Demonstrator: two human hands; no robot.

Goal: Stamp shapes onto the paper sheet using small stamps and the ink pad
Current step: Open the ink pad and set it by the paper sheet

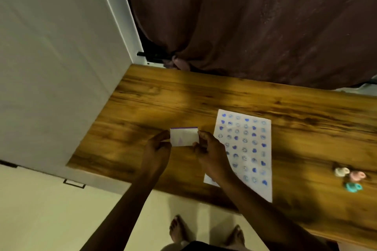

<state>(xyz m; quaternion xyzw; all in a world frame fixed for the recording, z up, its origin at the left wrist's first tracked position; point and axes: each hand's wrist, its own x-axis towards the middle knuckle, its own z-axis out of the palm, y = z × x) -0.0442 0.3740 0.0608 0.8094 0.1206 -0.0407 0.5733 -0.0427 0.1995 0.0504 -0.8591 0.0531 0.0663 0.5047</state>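
A white paper sheet [247, 149] lies on the wooden table [163, 100], filled with rows of blue stamped hearts and smiley faces. Left of it I hold a small white rectangular ink pad [184, 136] with a purple edge, just above the tabletop. My left hand [158, 146] grips its left side and my right hand [210, 151] grips its right side. Whether the pad is open or closed is unclear in the blur. Three small round stamps, white [341, 171], pink [356, 175] and teal [352, 186], lie together at the table's right.
A white cabinet or wall [51, 67] stands against the table's left end. A dark reddish curtain [244, 16] hangs behind the far edge. My bare feet [180, 228] stand on the pale floor below the near edge.
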